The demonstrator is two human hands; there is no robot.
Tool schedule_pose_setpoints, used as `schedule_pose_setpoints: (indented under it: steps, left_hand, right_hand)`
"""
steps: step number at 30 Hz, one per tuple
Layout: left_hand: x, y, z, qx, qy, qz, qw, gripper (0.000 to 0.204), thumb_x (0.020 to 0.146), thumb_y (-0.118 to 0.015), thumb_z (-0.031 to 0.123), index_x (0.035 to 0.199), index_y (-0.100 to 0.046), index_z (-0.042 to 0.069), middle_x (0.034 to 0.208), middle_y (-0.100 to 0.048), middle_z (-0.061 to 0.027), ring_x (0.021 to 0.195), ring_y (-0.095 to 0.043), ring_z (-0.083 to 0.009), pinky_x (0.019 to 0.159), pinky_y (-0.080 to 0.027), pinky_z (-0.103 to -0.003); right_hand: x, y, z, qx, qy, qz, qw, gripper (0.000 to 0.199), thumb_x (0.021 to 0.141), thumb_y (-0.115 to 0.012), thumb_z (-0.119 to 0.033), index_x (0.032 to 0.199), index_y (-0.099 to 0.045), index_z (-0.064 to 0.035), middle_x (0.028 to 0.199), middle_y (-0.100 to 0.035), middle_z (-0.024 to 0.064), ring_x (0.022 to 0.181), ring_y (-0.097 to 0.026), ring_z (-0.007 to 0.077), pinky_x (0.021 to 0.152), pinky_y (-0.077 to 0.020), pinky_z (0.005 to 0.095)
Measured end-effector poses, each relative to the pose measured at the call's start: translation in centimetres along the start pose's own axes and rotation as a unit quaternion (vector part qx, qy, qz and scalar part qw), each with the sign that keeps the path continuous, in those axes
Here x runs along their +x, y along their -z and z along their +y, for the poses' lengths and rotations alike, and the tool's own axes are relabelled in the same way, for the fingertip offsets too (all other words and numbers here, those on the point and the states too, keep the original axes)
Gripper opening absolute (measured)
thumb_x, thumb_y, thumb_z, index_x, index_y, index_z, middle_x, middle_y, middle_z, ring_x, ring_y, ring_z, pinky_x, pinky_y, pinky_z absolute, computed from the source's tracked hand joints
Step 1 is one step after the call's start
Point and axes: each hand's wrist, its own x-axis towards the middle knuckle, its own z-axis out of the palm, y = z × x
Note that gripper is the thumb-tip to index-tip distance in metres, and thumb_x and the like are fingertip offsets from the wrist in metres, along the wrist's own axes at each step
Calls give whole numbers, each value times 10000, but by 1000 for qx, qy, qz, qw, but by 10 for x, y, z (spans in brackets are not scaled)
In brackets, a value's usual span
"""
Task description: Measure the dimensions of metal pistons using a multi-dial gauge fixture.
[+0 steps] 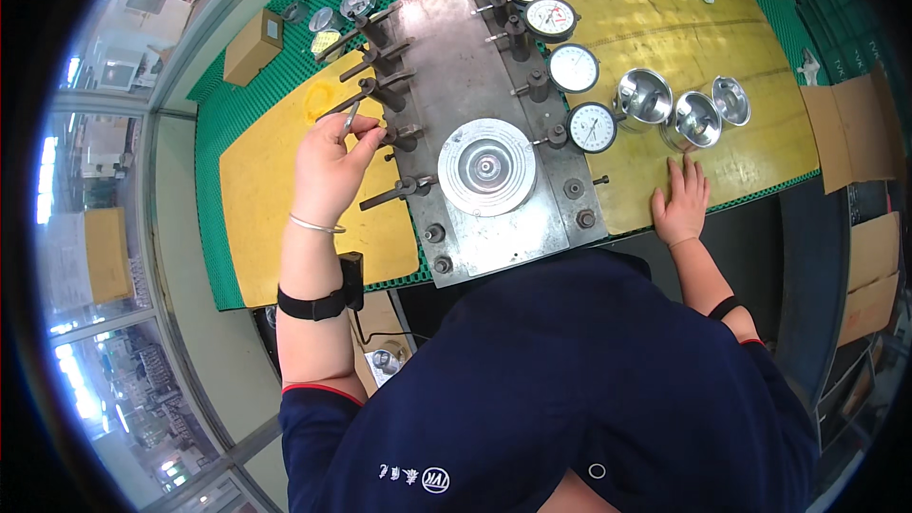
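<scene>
left grip [334, 163] pinches a thin metal tool [351, 120] at the fixture [475, 133] levers, fine control. right grip [681, 201] lies flat, holding nothing, bracing on the desk [760, 147] below the cups [691, 120].

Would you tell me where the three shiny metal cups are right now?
In the head view, the metal cups stand on the yellow mat, right of the dial gauges, just beyond the right hand.

brown box [252, 46] far left | flat cardboard cartons [860, 123] right edge
</scene>
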Motion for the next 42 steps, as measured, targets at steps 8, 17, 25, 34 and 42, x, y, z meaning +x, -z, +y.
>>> schedule_pose_setpoints:
  steps: [8, 17, 25, 34, 42]
  left_hand:
    - [35, 32, -11, 32, -13, -16, 999, 298, 932, -579, 315, 947, -614, 20, 692, -576, -83, 663, -567, -180, 638, -454, -296]
    - [51, 22, -12, 23, -10, -37, 999, 299, 963, -524, 299, 1043, -664, 47, 931, -671, -97, 872, -613, -172, 806, -462, -285]
    - [69, 30, -22, 104, -155, -58, 981, 290, 969, -506, 276, 1021, -673, 45, 879, -662, -88, 825, -598, -201, 772, -455, -294]
    - [66, 32, -11, 190, -13, -144, 971, 362, 973, -484, 337, 864, -614, 18, 688, -573, -96, 661, -527, -274, 639, -431, -352]
    - [57, 23, -20, -468, 285, -275, 790, 396, 988, -436, 371, 835, -583, 37, 698, -631, -106, 638, -610, -214, 569, -480, -333]
  right_hand:
    - [0, 1, -1, 3, -3, -1, 1000, 559, 808, -550, -307, 1327, -468, -115, 1410, -387, 179, 1328, -312, 381, 1094, -223, 533]
    - [1, 1, 0, 3, 0, 0, 1000, 555, 808, -543, -299, 1326, -469, -113, 1414, -384, 180, 1326, -310, 387, 1092, -224, 532]
    - [1, 3, -2, 3, 1, -6, 1000, 559, 809, -537, -302, 1331, -466, -114, 1417, -381, 182, 1324, -312, 390, 1091, -223, 534]
    - [0, 4, -1, 7, 1, 3, 1000, 563, 802, -544, -291, 1331, -465, -115, 1415, -384, 180, 1321, -315, 393, 1090, -228, 534]
    - [1, 4, -2, 11, -3, -2, 1000, 561, 793, -551, -283, 1323, -472, -115, 1413, -387, 179, 1321, -317, 391, 1092, -227, 535]
